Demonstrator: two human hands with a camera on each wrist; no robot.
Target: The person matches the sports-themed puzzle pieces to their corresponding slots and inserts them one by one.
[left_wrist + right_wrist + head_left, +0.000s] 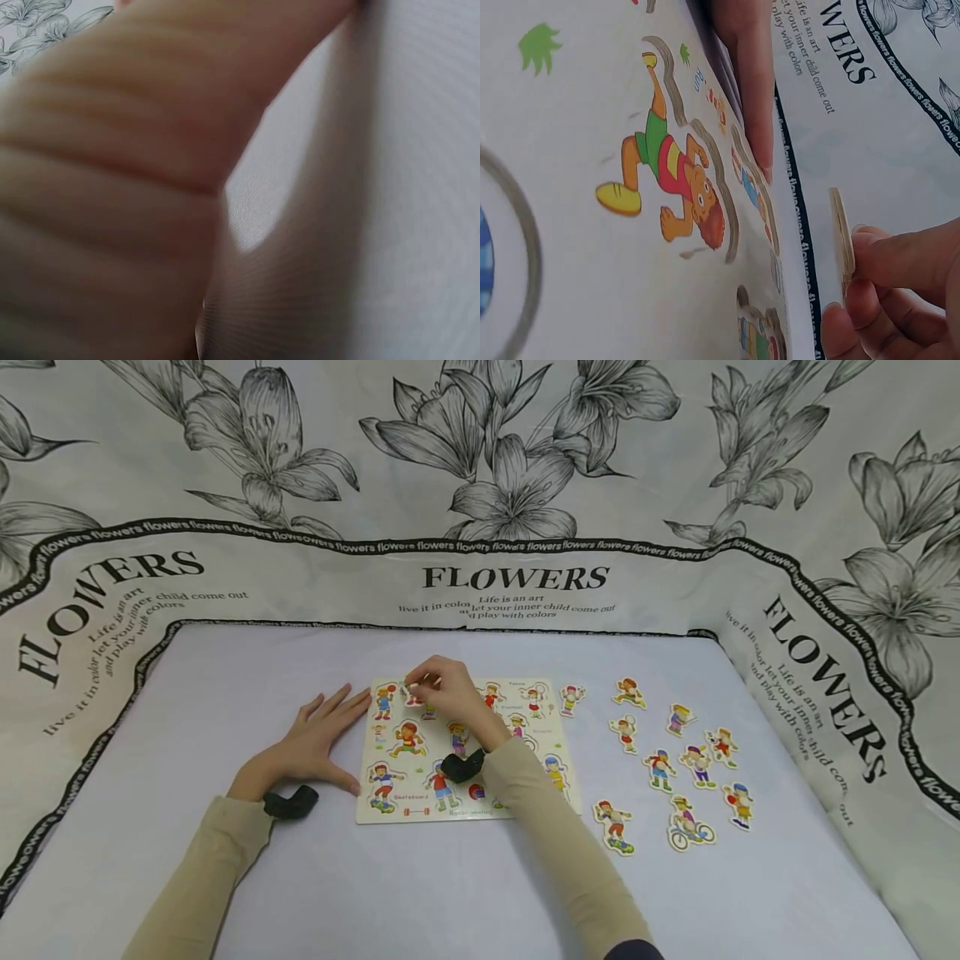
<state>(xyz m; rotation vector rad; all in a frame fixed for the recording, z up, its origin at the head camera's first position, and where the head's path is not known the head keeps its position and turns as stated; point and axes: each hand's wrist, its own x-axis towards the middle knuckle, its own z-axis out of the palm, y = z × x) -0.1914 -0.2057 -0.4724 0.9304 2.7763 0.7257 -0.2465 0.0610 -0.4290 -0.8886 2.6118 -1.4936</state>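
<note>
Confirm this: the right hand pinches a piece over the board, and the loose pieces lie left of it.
Wrong side: the head view shows the loose pieces lying right of the board. The right hand does pinch a piece over it.

From head, farthest back: looks forward, down over puzzle board (412,782). From left wrist: nearly against left hand (309,749), skimming table (435,210). From right wrist: close along board; shares board, right hand (900,289) with head view.

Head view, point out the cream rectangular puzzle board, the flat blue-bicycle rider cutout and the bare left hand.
Cream rectangular puzzle board (420,757): head view, bare printed-side surface.
Flat blue-bicycle rider cutout (684,815): head view, rider's torso.
Bare left hand (311,747): head view, back of hand.
</note>
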